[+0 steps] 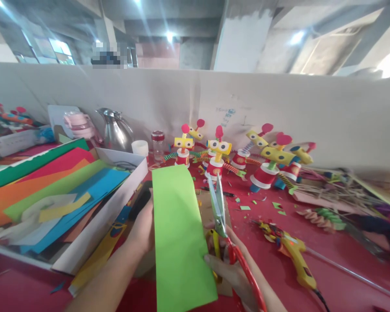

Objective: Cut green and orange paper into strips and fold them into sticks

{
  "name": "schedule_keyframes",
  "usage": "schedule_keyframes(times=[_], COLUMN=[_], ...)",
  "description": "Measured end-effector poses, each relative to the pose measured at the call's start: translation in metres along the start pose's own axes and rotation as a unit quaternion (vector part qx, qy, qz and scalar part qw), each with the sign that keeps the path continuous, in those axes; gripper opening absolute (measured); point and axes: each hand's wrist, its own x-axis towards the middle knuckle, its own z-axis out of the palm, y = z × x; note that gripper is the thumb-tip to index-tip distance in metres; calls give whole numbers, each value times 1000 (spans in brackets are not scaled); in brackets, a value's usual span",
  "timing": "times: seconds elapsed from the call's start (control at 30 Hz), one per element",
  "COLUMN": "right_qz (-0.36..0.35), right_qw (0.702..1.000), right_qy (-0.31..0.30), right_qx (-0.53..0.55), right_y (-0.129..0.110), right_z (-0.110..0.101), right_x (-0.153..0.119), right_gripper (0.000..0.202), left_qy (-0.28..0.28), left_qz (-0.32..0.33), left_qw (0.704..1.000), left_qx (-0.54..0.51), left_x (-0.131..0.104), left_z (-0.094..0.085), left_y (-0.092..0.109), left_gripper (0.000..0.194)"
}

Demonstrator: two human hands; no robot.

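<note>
Braced green paper (182, 238) with left hand (144, 229), couldn't tell finger grip behind; pinched opposite edge with right hand (230, 275), cradling red-handled scissors (220, 219) blades-up, seemingly freeing thumb.

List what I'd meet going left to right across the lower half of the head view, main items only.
White box holding coloured sheets → left hand → green sheet → red-handled scissors → yellow glue gun → pleated paper strips.

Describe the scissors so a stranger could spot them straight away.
Find the big green sheet, mid-picture. At its right edge, the person's right hand holds the scissors: their red handles and silver, upward-pointing blades set them apart from the yellow glue gun farther right.
</note>
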Motion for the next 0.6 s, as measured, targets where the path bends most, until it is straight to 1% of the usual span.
schedule_keyframes(times=[0.03, 0.07, 0.1, 0.13, 0.17, 0.27, 0.33, 0.37, 0.4, 0.47, 0.53, 0.6], right_qz=[0, 2, 8, 15, 21, 28, 23, 20, 19, 13, 3, -3], right_qw=[1000, 1000, 1000, 1000, 1000, 999, 1000, 1000, 1000, 1000, 1000, 999], right_qy=[2, 6, 9, 12, 15, 16, 11, 8, 6, 6, 19, 39], right_qx=[-5, -10, -12, -13, -13, -2, -2, -6, -11, -17, -14, -3], right_y=[-1, -1, -2, -2, -2, -4, -4, -4, -3, 1, 7, 14], right_z=[0, 0, 0, 0, 0, 1, 1, 2, 2, 1, -1, -4], right_x=[0, 0, 0, 0, 0, 0, 0, 0, 0, 0, 3, 6], right_gripper=[47, 46, 46, 47, 48, 50, 51, 51, 50, 47, 48, 53], left_qy=[-28, -52, -63, -63, -47, 29, 60, 66, 70, 71, 49, 13], left_qz=[-28, -41, -36, -26, -12, 38, 80, 95, 102, 90, 60, 38], left_qw=[999, 996, 995, 996, 998, 999, 995, 993, 992, 993, 997, 999], left_qx=[-31, -56, -67, -63, -43, 6, -9, -21, -30, -31, -8, 23], left_x=[0, -1, -3, -5, -7, -9, -6, -3, -1, 3, 5, 5], left_z=[1, 3, 4, 6, 7, 7, 6, 5, 4, 2, 0, -1], left_y=[2, 3, 4, 5, 5, 5, 6, 7, 8, 8, 5, 0], left_gripper=[67, 74, 77, 75, 72, 62, 51, 46, 42, 36, 34, 33])
